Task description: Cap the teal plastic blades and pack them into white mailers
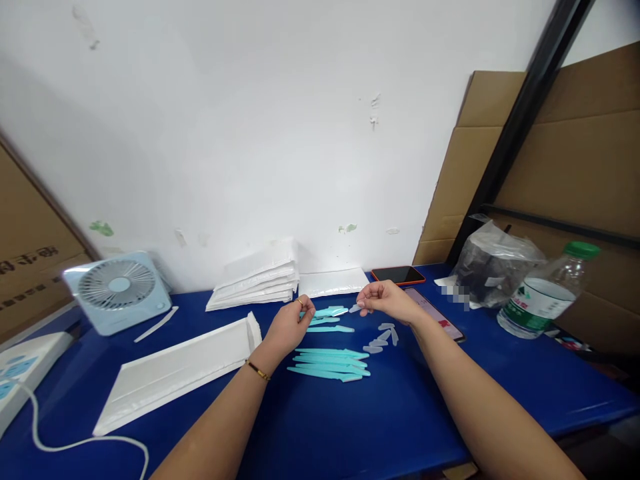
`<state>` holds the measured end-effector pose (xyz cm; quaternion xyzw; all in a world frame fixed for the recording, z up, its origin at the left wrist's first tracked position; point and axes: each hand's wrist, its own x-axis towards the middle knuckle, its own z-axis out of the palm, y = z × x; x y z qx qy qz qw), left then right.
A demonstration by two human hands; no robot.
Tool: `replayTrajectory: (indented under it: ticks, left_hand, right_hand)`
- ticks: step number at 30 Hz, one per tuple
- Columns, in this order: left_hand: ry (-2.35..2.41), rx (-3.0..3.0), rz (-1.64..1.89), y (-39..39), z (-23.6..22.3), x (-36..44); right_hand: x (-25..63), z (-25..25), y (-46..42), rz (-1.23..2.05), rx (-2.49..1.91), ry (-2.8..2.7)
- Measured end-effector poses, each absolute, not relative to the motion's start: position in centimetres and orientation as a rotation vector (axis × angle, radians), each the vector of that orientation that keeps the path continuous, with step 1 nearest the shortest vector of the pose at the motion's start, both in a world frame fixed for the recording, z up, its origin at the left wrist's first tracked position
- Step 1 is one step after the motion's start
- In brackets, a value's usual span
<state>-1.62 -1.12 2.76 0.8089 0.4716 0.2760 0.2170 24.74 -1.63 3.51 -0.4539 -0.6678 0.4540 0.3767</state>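
My left hand [287,328] is closed on the handle of a turquoise eyebrow razor [330,312], its blade end pointing right. Between the fingertips of my right hand [387,300] is a small clear plastic blade cap [355,308], close to the razor's tip; whether they touch I cannot tell. Below the held razor lie a few more turquoise razors [333,329], partly hidden by my left hand. A row of several razors [330,364] lies nearer to me on the blue table [320,427]. Several loose clear caps [383,339] are scattered below my right hand.
White padded envelopes [255,283] are stacked by the wall, with one envelope [185,370] at left. A light blue fan [120,287] and a power strip [30,373] stand left. Two phones [399,275], a bagged dark object [487,267] and a water bottle [540,300] are right.
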Motion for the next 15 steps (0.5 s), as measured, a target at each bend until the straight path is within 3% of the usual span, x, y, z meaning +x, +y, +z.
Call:
replayTrajectory:
  ticks: [15]
  left_hand:
    - [1.265, 2.248, 0.794, -1.1, 2.4, -1.4]
  right_hand:
    - [23.1, 2.7, -1.5, 1.208, -1.099, -1.631]
